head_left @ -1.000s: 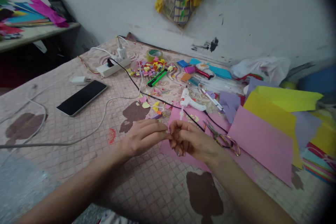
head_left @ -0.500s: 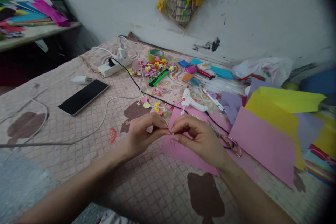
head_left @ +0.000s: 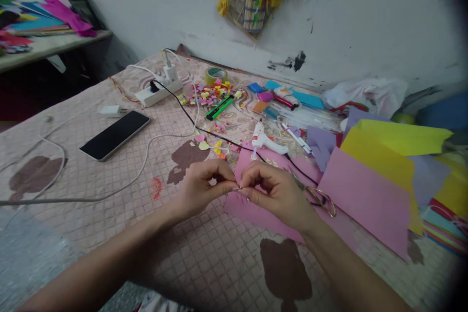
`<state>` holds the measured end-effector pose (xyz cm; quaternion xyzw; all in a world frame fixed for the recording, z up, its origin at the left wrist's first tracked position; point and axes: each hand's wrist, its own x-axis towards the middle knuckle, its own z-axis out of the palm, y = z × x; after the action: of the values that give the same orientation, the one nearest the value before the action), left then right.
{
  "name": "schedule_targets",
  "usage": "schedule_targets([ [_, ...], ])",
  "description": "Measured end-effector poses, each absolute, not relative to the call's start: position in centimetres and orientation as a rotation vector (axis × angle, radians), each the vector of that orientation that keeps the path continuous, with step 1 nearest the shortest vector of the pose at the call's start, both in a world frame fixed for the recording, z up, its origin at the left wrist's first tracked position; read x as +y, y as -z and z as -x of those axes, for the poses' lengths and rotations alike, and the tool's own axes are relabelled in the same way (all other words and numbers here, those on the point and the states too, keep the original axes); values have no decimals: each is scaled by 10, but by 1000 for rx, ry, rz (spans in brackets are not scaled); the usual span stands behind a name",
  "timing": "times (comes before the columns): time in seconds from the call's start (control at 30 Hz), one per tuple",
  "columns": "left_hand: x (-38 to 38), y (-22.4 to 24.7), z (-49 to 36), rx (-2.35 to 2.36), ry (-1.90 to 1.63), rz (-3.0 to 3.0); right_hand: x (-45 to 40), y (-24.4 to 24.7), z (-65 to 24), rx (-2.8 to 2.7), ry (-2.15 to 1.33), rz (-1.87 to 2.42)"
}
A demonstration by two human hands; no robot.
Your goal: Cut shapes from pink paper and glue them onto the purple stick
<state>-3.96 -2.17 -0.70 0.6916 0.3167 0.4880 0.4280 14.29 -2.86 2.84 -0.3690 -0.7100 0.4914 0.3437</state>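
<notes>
My left hand (head_left: 207,186) and my right hand (head_left: 272,190) meet fingertip to fingertip above the left edge of a pink sheet (head_left: 256,215). Both are closed in a pinch on something too small to make out. Just beyond them a white glue gun (head_left: 268,142) lies on the pink sheet, its black cord running to the right. Gold-handled scissors (head_left: 323,201) rest beside my right hand, their blades partly hidden by it. Small yellow and pink paper scraps (head_left: 204,146) are scattered past my left hand.
A black phone (head_left: 115,135) and a white power strip (head_left: 159,93) with cables are at left. Paper flowers (head_left: 208,95), a green cutter (head_left: 220,107) and tape (head_left: 215,76) lie at the back. Coloured sheets (head_left: 365,195) cover the right side. A plastic bag (head_left: 365,95) is near the wall.
The fingertips have shifted very slightly against each other, still pinched together. The whole view has moved a little; the objects on the table stay where they were.
</notes>
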Motion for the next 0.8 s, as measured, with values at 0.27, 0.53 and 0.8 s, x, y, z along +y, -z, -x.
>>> schedule_targets([
  [0.27,-23,4,34,711,-1018,-1240,-26,-6,-138,-1361,-1783,809],
  [0.53,-22,8,36,792,-881,-1177,-21,4,-137,-1101,-2050,766],
  [0.8,-20,9,36,801,-821,-1154,-19,13,-138,-1002,-2155,701],
])
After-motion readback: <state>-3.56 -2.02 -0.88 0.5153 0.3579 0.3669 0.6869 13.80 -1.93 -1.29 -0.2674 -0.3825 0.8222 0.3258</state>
